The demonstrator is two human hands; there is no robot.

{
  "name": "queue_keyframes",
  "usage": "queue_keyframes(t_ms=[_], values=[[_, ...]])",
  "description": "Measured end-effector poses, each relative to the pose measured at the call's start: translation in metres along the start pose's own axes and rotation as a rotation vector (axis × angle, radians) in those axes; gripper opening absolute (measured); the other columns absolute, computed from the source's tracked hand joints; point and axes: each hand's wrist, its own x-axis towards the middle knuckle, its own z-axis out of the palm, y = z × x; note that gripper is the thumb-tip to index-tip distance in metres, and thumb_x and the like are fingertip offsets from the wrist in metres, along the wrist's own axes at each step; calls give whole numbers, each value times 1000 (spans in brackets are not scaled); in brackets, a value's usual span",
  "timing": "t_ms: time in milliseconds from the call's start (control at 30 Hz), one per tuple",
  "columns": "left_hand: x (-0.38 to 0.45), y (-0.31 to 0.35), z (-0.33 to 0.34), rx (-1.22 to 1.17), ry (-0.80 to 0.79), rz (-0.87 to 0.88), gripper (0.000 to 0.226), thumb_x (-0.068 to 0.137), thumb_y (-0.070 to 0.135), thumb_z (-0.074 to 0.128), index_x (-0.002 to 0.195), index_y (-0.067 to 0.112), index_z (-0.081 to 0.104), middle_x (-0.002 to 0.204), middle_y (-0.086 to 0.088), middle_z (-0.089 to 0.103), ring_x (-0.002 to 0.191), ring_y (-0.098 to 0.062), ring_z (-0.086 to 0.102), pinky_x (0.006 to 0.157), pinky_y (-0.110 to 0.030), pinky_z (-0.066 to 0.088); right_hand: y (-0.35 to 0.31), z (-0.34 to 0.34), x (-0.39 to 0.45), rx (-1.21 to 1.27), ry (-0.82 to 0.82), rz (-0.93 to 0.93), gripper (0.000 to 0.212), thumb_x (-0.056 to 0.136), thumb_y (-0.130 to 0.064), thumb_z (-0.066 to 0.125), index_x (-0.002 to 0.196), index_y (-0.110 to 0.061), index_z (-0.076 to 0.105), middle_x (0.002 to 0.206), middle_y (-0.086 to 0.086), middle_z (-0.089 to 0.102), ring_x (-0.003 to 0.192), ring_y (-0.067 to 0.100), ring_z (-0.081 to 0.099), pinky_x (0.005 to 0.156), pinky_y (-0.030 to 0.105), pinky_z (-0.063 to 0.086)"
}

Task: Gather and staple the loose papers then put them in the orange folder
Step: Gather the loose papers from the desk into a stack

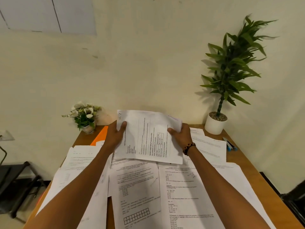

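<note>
Both hands hold one sheaf of printed papers (pixel 148 136) raised above the desk (pixel 257 164): your left hand (pixel 115 136) clamps its left edge, thumb on the printed face, and your right hand (pixel 180 135), with a beaded bracelet (pixel 189 148) at the wrist, clamps the right edge the same way. Each grip is closed on the sheaf. Its top edge stands against the cream wall (pixel 148 63); its lower edge overhangs the loose sheets beneath, and whether it touches them you cannot tell.

Loose papers (pixel 181 187) cover most of the desk, overlapping one another; several run over the left edge, and others run out of view at the bottom. The orange folder (pixel 99 135) lies at the far left, just beside your left hand, partly under a white sheet. A small pot of white flowers (pixel 85 115) occupies the far left corner; a tall green plant in a white pot (pixel 215 123) occupies the far right corner. Blue-capped pens (pixel 230 144) lie near the right edge. Bare wood shows along the right edge and in a narrow gap between sheets near you.
</note>
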Motion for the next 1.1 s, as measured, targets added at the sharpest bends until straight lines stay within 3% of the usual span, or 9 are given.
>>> queue_keyframes(t_ms=[100,200,433,567,667,767,867,967,1100], values=[[-1,-3,-2,50,-108,-2,30,102,37,55,116,14,68,105,-2,76,95,-18,73,78,-35,59,-3,-13,-21,109,-108,86,31,80,-12,82,108,-18,70,105,5,75,99,25,72,84,42,60],[-8,3,-4,87,-230,-42,17,102,33,57,109,24,69,92,12,77,87,-7,73,70,-23,55,4,-34,-42,336,-332,227,40,83,-17,80,121,-9,66,118,10,72,110,28,69,89,44,56],[-10,21,2,492,-595,-68,36,98,52,57,124,29,59,113,13,64,104,-12,61,90,-33,46,8,-55,-79,384,-535,354,56,100,-50,49,116,2,61,100,18,64,78,23,62,65,28,49],[-21,28,23,842,-901,72,51,98,58,51,136,25,58,132,5,61,110,-13,57,96,-32,42,13,-40,-102,97,-375,298,35,103,-31,52,106,2,63,93,17,75,70,39,72,61,35,57],[-41,11,46,1040,-951,167,56,98,61,48,146,32,50,149,4,52,132,-21,49,110,-41,36,32,-17,-128,-174,-135,133,11,96,-17,61,87,-12,64,80,2,74,69,22,71,63,33,55],[-69,3,71,1043,-983,239,51,100,54,48,146,33,50,152,6,50,138,-22,46,115,-41,31,52,2,-161,-617,-107,-12,13,92,-23,48,83,-24,57,83,-6,64,78,15,59,67,32,48],[-82,-11,83,1021,-994,239,45,100,50,52,140,29,54,145,7,55,132,-20,50,111,-36,35,60,4,-182,-834,-75,-125,16,91,-21,47,95,-18,62,95,0,64,90,22,58,74,33,43],[-86,-22,86,930,-993,252,33,99,46,56,126,27,61,129,8,62,116,-17,57,97,-25,41,66,-9,-193,-968,60,-1,31,92,-29,50,117,-18,64,119,5,65,114,27,57,96,40,45],[-92,-31,89,845,-977,315,26,99,37,59,123,29,65,131,12,61,118,-11,57,100,-23,45,72,-14,-212,-1112,-94,286,60,100,-48,32,152,-21,31,162,19,21,150,35,17,122,50,17]])
